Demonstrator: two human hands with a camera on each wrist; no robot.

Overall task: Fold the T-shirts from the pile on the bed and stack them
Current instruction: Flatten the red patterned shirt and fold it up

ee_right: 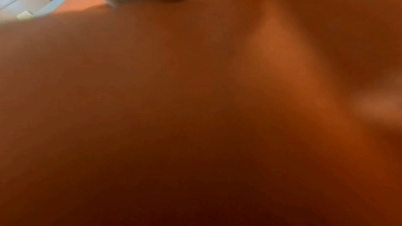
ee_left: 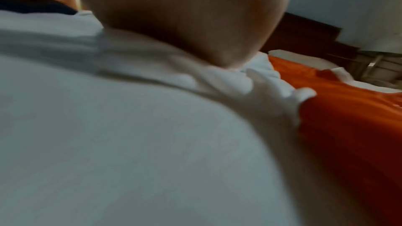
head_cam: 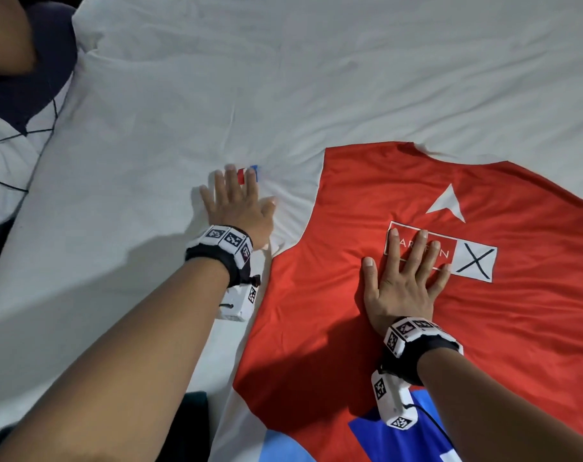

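Left hand (head_cam: 238,205) and right hand (head_cam: 403,285) flat, palms down, fingers (head_cam: 416,248) spread.

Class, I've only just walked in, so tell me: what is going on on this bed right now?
A person is laying T-shirts out flat on a white bed. The right hand presses, fingers spread, on a red T-shirt with a white print, spread out and not yet folded. The left hand lies flat on white fabric beside it that bears a small red and blue mark. Blue fabric shows at the near edge, under the red shirt. No folded stack is in view.
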